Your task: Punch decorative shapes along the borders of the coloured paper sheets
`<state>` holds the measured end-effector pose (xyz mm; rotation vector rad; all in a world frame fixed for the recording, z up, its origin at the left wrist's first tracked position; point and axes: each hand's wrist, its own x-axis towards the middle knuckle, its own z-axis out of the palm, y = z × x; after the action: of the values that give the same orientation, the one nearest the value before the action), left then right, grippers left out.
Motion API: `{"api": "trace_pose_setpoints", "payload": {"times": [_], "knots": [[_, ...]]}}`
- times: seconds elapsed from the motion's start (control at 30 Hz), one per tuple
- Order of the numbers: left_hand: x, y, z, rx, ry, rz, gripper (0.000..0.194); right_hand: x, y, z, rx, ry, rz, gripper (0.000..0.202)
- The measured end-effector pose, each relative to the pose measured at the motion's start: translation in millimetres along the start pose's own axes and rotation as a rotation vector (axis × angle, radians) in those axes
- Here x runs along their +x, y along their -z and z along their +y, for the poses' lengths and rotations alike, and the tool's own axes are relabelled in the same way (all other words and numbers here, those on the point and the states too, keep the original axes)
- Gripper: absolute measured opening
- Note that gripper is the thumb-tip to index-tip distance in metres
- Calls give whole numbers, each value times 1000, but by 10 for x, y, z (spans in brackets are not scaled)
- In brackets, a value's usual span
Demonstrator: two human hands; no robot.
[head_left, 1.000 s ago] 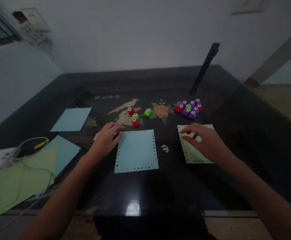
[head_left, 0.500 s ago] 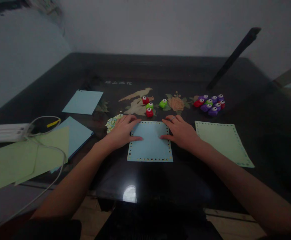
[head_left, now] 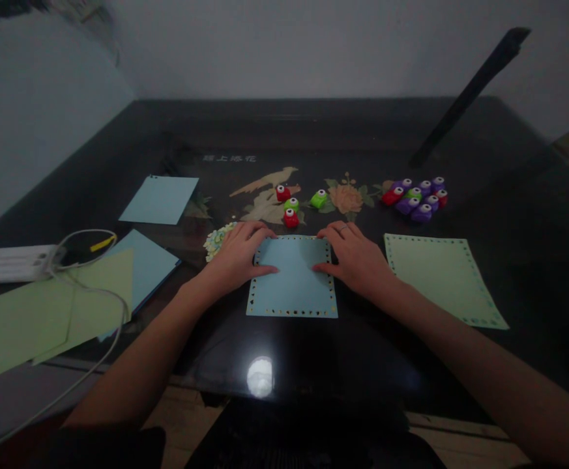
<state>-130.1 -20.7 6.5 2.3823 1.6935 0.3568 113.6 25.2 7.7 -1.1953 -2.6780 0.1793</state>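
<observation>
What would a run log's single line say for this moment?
left hand: on blue punched sheet | right hand: on same sheet | green punched sheet: right side, untouched | paper bits: beside left hand

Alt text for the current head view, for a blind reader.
Two bare hands, left and right, rest on the sides of a blue sheet with holes punched along its edges, on a dark glossy table. A hole-edged green sheet lies to the right; small red, green and purple punches sit behind, and paper bits beside the left hand.

Dim, seemingly soft-focused view; round white glare (head_left: 261, 376) on the dark tabletop (head_left: 308, 355).
</observation>
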Motion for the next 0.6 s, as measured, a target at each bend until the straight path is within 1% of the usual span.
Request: {"api": "trace_pose_setpoints", "payload": {"times": [0.1, 0.2, 0.3, 0.4, 0.5, 0.57, 0.6], "knots": [[3, 14, 40, -39, 9, 16, 45, 5, -24, 6, 101, -39, -1, 36], [2, 18, 66, -99, 26, 25, 38, 1, -59, 17, 205, -89, -26, 37], [-1, 31, 80, -182, 86, 60, 39, 4, -74, 39, 298, -102, -34, 35], [2, 54, 80, -287, 179, 136, 44, 21, -51, 67, 390, -91, -20, 30], [10, 57, 57, -450, 252, 196, 39, 45, -1, 88, 516, -143, -8, 26], [15, 43, 40, -622, 306, 217, 33, 59, 26, 96, 691, -202, -3, 28], [16, 35, 37, -724, 339, 225, 31, 64, 36, 96, 822, -229, -5, 32]]}}
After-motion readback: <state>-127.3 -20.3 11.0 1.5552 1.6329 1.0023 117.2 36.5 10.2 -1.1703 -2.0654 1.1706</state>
